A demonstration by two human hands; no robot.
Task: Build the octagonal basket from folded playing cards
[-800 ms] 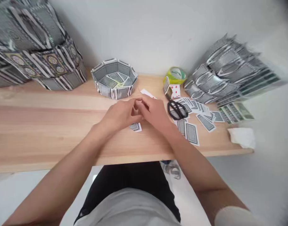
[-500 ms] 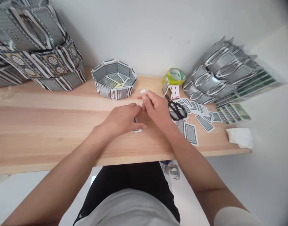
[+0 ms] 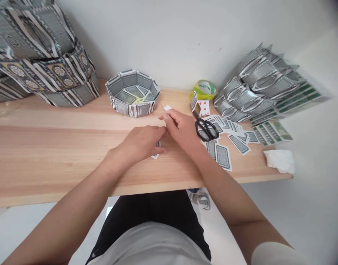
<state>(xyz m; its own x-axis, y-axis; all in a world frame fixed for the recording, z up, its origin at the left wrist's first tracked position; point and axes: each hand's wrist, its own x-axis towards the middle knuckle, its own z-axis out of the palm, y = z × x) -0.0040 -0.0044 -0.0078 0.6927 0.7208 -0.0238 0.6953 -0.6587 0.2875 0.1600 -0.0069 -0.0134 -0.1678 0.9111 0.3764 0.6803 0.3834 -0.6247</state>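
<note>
My left hand [image 3: 142, 141] lies palm down on the wooden table [image 3: 47, 147], pressing a grey-backed playing card [image 3: 156, 155] whose corner shows under the fingers. My right hand [image 3: 182, 129] rests beside it, fingers curled over the same spot, thumb and forefinger pinched near a white card [image 3: 167, 108] whose corner peeks out behind. The two hands touch at the fingertips. Most of the card is hidden beneath them.
An octagonal bowl woven of cards [image 3: 132, 92] stands behind the hands. Black scissors [image 3: 205, 128], loose cards [image 3: 229, 136], a folded card [image 3: 201, 106] and yellow tape [image 3: 204, 88] lie to the right, with stacked card pieces [image 3: 257, 92], a white tissue [image 3: 279, 161] and woven bags [image 3: 38, 70] at left.
Both hands have lowered onto the table and flattened. The left hand now covers more of the card; the right hand has shifted slightly right and back.
</note>
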